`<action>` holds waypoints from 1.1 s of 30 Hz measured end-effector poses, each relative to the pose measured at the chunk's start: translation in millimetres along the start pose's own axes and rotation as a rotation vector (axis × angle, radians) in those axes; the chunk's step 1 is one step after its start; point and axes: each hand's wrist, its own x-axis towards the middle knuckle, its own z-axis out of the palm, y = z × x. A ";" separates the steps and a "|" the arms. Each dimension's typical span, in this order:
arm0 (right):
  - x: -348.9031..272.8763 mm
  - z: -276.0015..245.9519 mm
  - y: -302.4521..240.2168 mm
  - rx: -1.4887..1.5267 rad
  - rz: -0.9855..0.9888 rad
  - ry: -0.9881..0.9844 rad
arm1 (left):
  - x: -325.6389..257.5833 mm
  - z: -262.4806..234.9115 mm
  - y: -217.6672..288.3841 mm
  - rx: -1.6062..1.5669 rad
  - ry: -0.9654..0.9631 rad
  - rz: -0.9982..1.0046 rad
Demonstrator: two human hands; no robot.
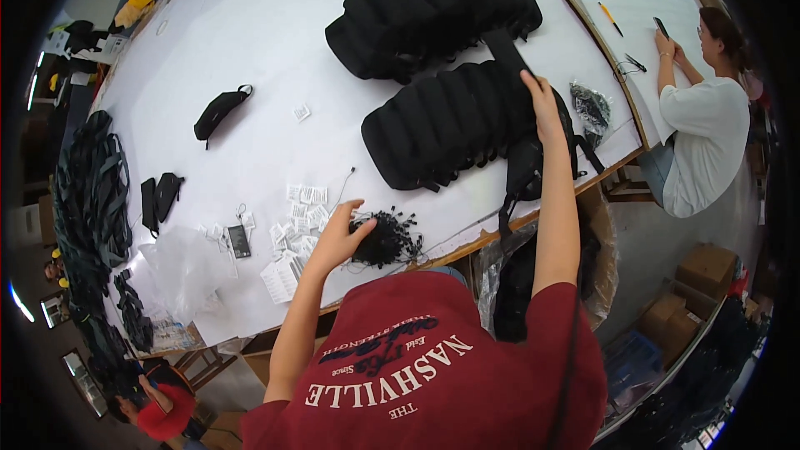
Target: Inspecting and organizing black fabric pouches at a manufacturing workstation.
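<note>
My right hand (546, 110) reaches to the right end of a near row of black fabric pouches (446, 127) and grips a black pouch (507, 54) there. Its thumb is largely hidden. My left hand (340, 237) is open, its thumb and fingers apart, beside a heap of black tag strings (385, 237). One thin string with a small black end (352, 170) stretches out past its fingertips. White printed tags (307, 215) lie loose just left of that hand. Behind the near row stands a second row of black pouches (433, 17).
A single black pouch (222, 113), two small black pouches (162, 198), a black tag (239, 242) and a clear plastic bag (187, 271) lie leftward. Black straps (92, 192) hang over the left edge. A plastic-lined carton (604, 254) stands below the table. Another person (704, 117) sits at right.
</note>
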 end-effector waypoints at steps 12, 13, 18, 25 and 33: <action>-21.3 -15.8 7.3 0.764 0.481 -0.161 | 110.2 43.5 -21.5 -0.719 0.136 -0.271; -23.9 -13.3 5.6 0.820 0.493 -0.165 | 109.3 42.3 -23.7 -0.723 0.129 -0.272; -34.7 -16.6 0.2 0.797 0.516 -0.252 | 109.0 42.7 -31.8 -0.827 0.102 -0.241; -60.1 39.9 8.6 0.739 0.627 -0.407 | 99.9 32.1 -36.6 -0.754 0.326 -0.159; -72.3 30.1 24.2 0.775 0.549 -0.222 | 96.1 14.8 -61.4 -0.637 0.304 -0.150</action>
